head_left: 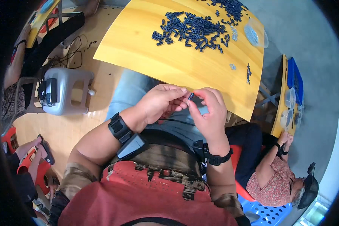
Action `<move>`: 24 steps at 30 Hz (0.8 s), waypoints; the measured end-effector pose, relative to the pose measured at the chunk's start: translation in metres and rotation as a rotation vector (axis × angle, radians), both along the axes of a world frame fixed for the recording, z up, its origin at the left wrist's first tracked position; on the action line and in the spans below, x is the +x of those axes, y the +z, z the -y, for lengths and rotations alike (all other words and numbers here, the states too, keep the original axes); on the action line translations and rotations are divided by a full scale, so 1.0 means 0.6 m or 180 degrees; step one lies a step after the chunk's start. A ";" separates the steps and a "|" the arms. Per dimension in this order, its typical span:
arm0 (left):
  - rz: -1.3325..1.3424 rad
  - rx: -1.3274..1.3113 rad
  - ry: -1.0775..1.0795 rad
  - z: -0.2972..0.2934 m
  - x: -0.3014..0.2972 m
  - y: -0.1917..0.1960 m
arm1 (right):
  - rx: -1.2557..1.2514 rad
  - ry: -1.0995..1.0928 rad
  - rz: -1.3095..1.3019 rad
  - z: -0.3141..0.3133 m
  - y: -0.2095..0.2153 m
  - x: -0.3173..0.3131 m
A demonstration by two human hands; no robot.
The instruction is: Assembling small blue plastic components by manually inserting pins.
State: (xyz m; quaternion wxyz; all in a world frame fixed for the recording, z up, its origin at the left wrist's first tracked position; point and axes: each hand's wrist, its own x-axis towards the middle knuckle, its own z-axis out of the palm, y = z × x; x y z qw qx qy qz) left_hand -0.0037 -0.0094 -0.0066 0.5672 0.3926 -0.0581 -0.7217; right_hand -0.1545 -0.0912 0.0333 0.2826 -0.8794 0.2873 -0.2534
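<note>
1. Left hand and right hand: fingertips pinched shut together on small dark plastic piece.
2. Beyond the fingertips: heap of dark pieces on yellow table.

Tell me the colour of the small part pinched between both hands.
Dark blue-black, like the pile on the table; the small part shows in the head view.

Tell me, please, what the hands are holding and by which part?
A small dark block, pinched at its ends between fingers of the left hand and right hand.
</note>
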 end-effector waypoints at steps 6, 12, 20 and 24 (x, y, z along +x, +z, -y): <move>0.0310 -0.0346 -0.0258 0.005 -0.003 0.007 | 0.0089 0.0026 0.0002 0.002 0.009 -0.004; 0.0276 -0.0080 -0.0015 0.001 -0.007 -0.002 | -0.0084 0.0373 0.0016 0.011 0.009 0.001; 0.0219 0.0073 -0.0107 0.010 -0.004 0.003 | -0.0322 0.0595 -0.0251 0.023 0.016 0.003; 0.0266 0.0007 0.0020 0.017 0.004 -0.006 | 0.0067 0.0466 -0.0205 0.037 0.012 0.000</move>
